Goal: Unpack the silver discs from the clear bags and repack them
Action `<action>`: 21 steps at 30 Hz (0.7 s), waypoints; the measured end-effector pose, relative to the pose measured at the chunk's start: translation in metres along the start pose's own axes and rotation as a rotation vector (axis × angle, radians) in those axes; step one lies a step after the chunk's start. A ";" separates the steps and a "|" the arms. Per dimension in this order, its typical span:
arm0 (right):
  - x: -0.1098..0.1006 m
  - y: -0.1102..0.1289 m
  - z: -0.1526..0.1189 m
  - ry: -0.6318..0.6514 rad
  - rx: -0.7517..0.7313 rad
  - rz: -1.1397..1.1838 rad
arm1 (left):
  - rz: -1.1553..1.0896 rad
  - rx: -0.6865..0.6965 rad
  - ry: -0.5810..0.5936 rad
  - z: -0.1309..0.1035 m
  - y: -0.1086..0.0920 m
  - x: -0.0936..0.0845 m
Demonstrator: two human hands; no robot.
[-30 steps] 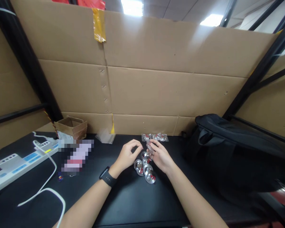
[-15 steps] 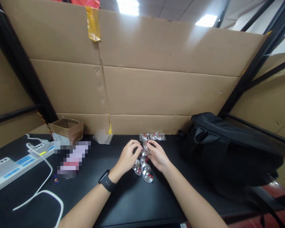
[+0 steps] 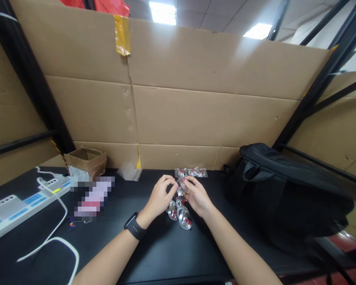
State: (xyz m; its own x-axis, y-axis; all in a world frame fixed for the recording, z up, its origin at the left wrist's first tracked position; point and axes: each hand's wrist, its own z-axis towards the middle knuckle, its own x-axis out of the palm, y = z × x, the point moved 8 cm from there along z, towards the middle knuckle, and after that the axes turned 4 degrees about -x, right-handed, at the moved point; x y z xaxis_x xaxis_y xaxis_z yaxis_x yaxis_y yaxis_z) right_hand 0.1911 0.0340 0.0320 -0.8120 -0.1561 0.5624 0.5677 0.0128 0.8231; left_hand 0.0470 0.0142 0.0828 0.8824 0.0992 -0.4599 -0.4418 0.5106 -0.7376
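Note:
Between my hands is a small clear plastic bag, shiny and partly covered by fingers; what is inside it I cannot make out. My left hand, with a black watch on the wrist, is closed, thumb and fingertips pinched at the bag's left edge. From the other side my right hand grips it between thumb and fingers. Just beneath, several round silvery metal discs with red marks lie overlapping on the black table. Behind my fingers are more wrapped shiny pieces in clear packets.
At the left stand a white power strip with a white cable, a blurred-out item and an open cardboard box. Clear plastic bags lie near the cardboard wall. A large black bag fills the right side.
The plastic bag has turned or shifted slightly between my fingers and sits a little lower. Both hands keep nearly the same place; the camera view has tilted slightly.

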 end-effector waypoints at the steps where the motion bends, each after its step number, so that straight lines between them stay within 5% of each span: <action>1: 0.002 -0.001 0.000 0.011 0.016 0.005 | -0.008 0.003 -0.010 0.000 -0.001 -0.001; 14: 0.006 0.004 -0.002 0.042 0.134 0.062 | -0.041 -0.039 -0.198 0.008 0.011 -0.034; 21: 0.022 -0.003 -0.013 0.178 0.104 -0.133 | -0.065 -0.053 -0.146 0.010 0.013 -0.031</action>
State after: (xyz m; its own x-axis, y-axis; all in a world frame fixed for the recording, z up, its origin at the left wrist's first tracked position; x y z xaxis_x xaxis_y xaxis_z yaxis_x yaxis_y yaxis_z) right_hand 0.1732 0.0172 0.0410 -0.8363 -0.3351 0.4339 0.4332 0.0810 0.8976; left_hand 0.0154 0.0258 0.0925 0.9219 0.1924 -0.3362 -0.3873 0.4744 -0.7905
